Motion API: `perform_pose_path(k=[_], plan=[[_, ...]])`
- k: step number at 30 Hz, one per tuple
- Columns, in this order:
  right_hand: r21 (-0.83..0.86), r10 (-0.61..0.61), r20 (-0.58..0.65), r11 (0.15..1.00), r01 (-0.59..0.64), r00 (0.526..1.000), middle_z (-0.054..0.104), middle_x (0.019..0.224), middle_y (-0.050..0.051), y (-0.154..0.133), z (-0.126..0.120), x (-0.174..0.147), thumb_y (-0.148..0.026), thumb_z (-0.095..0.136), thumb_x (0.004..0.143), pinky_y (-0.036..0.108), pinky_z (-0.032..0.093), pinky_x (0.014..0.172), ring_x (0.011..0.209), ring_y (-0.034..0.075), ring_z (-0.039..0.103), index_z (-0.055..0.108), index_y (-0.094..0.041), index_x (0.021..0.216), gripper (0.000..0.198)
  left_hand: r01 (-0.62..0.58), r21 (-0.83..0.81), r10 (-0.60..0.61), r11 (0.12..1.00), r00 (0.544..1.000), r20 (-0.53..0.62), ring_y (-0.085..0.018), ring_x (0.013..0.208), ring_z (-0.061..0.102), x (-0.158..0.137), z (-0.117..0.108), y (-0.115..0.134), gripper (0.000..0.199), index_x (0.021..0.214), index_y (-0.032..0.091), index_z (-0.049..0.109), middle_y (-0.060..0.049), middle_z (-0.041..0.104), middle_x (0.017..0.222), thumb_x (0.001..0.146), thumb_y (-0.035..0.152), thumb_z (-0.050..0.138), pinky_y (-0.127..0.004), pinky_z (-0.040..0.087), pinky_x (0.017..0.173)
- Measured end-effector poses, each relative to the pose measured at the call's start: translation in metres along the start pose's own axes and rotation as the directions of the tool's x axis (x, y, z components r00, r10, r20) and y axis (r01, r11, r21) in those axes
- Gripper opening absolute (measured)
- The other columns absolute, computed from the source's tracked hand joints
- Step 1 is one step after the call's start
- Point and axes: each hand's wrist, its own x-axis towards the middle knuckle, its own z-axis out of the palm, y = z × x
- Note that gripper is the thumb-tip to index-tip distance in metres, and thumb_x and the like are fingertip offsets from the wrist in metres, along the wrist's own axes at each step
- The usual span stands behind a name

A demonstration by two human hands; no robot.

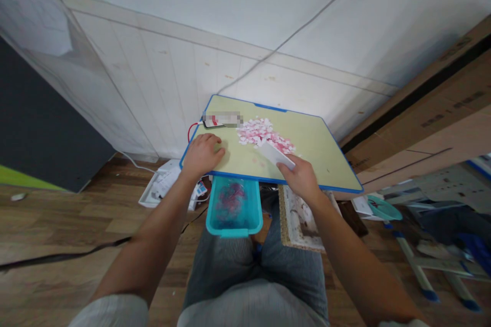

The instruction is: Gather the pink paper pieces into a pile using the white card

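Keeping the card [273,154] low and even should gather the flakes [258,132] cleanly, as they lie just beyond the right hand [300,176], closed on the card's near end, with the left hand [202,155] loosely curled, seemingly empty, to its left.

Flakes [251,135] lay on the tabletop [318,148], right of the phone [215,123].
Before the tabletop sat a bin [235,233], left of a tray [284,225]; behind stood a wall [184,61].

Grey short sleeves [111,311], blue jeans [217,263]
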Motion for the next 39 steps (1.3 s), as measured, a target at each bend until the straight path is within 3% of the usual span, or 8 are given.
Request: perform_pose_path(k=[5,12,19,26,32,35,39], plan=[[-0.044,0.131,-0.063,0.99,-0.133,0.989,0.075,0.108,0.01,-0.003,0.003,-0.014,-0.036,0.05,0.095,0.034,0.05,0.086,0.097,0.026,0.069,0.07,-0.019,0.115,0.033,0.014,0.0,-0.014,1.0,1.0,0.009,-0.031,0.114,0.06,0.001,-0.001,0.001,0.025,0.104,0.023,0.07,-0.012,0.069,0.112,0.086,0.035,0.059,-0.048,0.044,0.104],[0.067,0.047,0.035,0.997,-0.049,0.998,0.072,0.09,0.006,-0.042,0.012,-0.022,-0.033,0.049,0.093,0.029,0.047,0.077,0.084,0.023,0.066,0.069,-0.022,0.1,0.023,0.022,0.011,-0.023,1.0,1.0,0.012,-0.031,0.113,0.061,0.002,-0.001,0.001,0.025,0.104,0.022,0.07,-0.012,0.07,0.113,0.086,0.033,0.058,-0.048,0.044,0.105],[0.096,0.177,-0.06,0.981,-0.171,0.982,0.069,0.082,0.005,-0.025,0.016,-0.01,-0.035,0.052,0.09,0.029,0.043,0.069,0.077,0.023,0.064,0.068,-0.02,0.093,0.022,0.036,0.055,-0.038,0.998,0.998,0.041,-0.029,0.114,0.061,0.001,-0.003,0.003,0.027,0.106,0.019,0.07,-0.012,0.07,0.114,0.089,0.033,0.054,-0.044,0.044,0.107],[0.264,0.093,0.091,0.958,-0.114,0.992,0.069,0.077,0.002,-0.04,0.018,-0.016,-0.036,0.057,0.087,0.028,0.043,0.066,0.072,0.021,0.063,0.069,-0.021,0.089,0.019,0.045,0.07,-0.048,0.997,0.998,0.041,-0.029,0.114,0.06,0.001,-0.003,0.003,0.028,0.107,0.019,0.07,-0.011,0.07,0.114,0.09,0.033,0.054,-0.043,0.044,0.107],[0.245,0.119,-0.017,0.963,-0.111,0.993,0.074,0.087,0.005,-0.021,0.024,0.014,-0.038,0.059,0.087,0.03,0.046,0.07,0.076,0.022,0.065,0.075,-0.019,0.1,0.028,0.042,0.059,-0.044,0.997,0.999,0.026,-0.029,0.114,0.06,0.001,-0.004,0.004,0.028,0.107,0.018,0.07,-0.012,0.071,0.113,0.09,0.032,0.054,-0.043,0.044,0.107],[0.207,0.101,0.003,0.973,-0.1,0.995,0.076,0.094,0.007,-0.016,0.032,0.024,-0.036,0.06,0.087,0.031,0.047,0.074,0.081,0.023,0.066,0.076,-0.019,0.104,0.029,0.043,0.06,-0.045,0.997,0.999,0.025,-0.029,0.113,0.061,0.001,-0.003,0.003,0.027,0.107,0.018,0.07,-0.012,0.071,0.113,0.09,0.032,0.054,-0.043,0.045,0.106],[0.285,0.068,0.079,0.954,-0.088,0.995,0.077,0.095,0.006,-0.02,0.037,0.021,-0.037,0.062,0.086,0.031,0.049,0.074,0.082,0.022,0.068,0.077,-0.02,0.106,0.03,0.039,0.058,-0.04,0.998,0.999,0.025,-0.029,0.113,0.061,0.001,-0.002,0.001,0.026,0.105,0.019,0.07,-0.011,0.071,0.112,0.089,0.031,0.054,-0.043,0.044,0.106]])
